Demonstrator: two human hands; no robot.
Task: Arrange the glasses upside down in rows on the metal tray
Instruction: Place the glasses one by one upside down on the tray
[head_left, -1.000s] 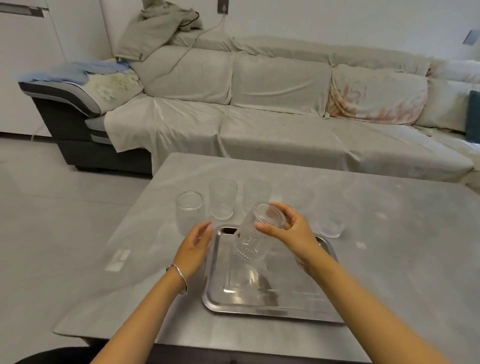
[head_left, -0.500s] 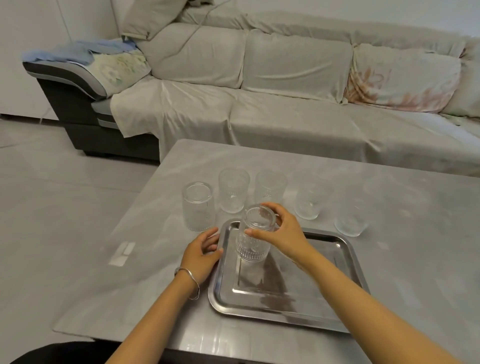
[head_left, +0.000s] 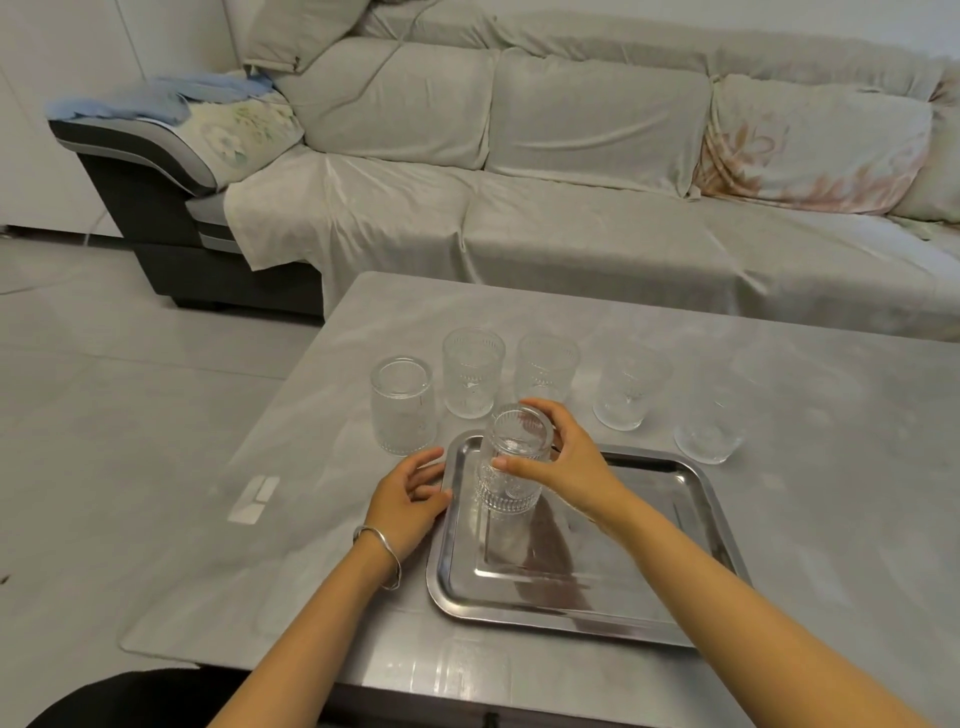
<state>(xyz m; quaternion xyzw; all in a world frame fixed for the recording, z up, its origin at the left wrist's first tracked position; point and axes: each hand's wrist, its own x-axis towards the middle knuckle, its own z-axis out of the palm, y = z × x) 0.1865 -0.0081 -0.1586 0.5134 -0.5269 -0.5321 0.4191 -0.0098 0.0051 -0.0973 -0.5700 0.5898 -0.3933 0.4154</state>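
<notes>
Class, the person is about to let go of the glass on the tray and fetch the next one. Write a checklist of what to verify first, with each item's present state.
1. Glass upside down, base on top: ok.
2. Glass over the tray's far left corner, starting a row: ok.
3. Rim fully seated on the tray floor: cannot tell, the glass is clear and the metal reflects.
4. Right hand gripping the glass near its base: ok.
5. Left hand at the tray's left edge: ok.
6. Five more glasses wait on the table; nearest, the leftmost glass, already looks inverted: ok.
</notes>
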